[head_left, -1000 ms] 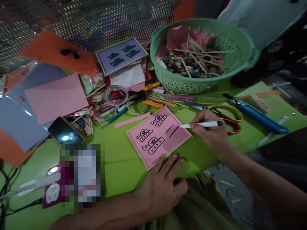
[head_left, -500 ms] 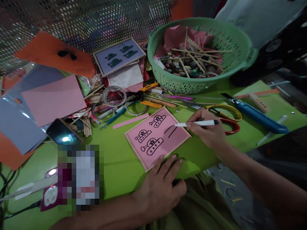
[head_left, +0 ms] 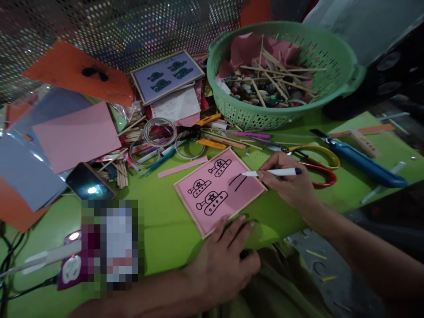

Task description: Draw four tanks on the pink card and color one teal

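Pinched in my right hand (head_left: 286, 179) is a white marker (head_left: 280, 172) with a dark end, its tip touching the pink card (head_left: 220, 216). The card has a thin wooden frame and lies on the green table. Three black tank drawings (head_left: 212, 202) with stars cover its left and upper part; two slanting black lines (head_left: 239, 183) stand by the marker tip. My left hand (head_left: 228, 256) rests at the card's near edge, fingers stretched out and apart, fingertips on the frame. It holds nothing that I can see.
A green basket (head_left: 255, 115) with stones and sticks stands at the back. Scissors (head_left: 323, 176) and a blue utility knife (head_left: 364, 161) lie to the right. At left are a phone (head_left: 89, 182), coloured papers (head_left: 77, 137) and tape rolls (head_left: 160, 132). Behind leans a framed blue tank picture (head_left: 167, 77).
The whole view has shifted slightly, so things appear a little further right. My hands, the marker and the card keep almost the same places relative to each other.
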The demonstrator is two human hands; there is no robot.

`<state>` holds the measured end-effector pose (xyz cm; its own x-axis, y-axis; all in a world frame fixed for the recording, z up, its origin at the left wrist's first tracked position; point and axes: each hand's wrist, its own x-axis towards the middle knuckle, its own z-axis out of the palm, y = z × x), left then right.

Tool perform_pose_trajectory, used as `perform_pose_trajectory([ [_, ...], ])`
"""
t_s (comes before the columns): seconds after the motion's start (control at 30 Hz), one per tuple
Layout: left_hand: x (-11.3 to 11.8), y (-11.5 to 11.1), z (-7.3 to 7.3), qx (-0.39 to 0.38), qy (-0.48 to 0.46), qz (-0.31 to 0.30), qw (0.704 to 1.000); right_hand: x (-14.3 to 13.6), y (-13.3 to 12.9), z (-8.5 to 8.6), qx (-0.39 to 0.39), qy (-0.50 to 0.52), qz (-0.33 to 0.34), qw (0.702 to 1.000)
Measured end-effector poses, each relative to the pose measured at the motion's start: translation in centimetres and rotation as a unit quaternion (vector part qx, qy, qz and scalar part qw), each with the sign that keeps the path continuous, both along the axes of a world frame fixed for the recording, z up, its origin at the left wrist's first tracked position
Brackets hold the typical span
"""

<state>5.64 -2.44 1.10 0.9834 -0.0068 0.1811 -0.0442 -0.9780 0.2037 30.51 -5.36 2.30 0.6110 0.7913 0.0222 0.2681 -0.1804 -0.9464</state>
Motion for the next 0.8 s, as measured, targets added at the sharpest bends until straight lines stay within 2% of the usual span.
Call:
perform_pose_trajectory([
  [0.2,0.13,0.12,0.09,0.002,0.004,0.000,1.000,0.02,-0.07,0.10,-0.008,-0.015,-0.013,1.000],
  [0.37,0.10,0.02,0.08,0.007,0.001,-0.001,1.000,0.16,-0.17,0.13,0.021,-0.008,-0.029,0.999],
  [0.8,0.06,-0.12,-0.11,-0.003,0.000,0.003,1.000,-0.06,0.17,0.23,-0.003,-0.015,-0.009,1.000],
])
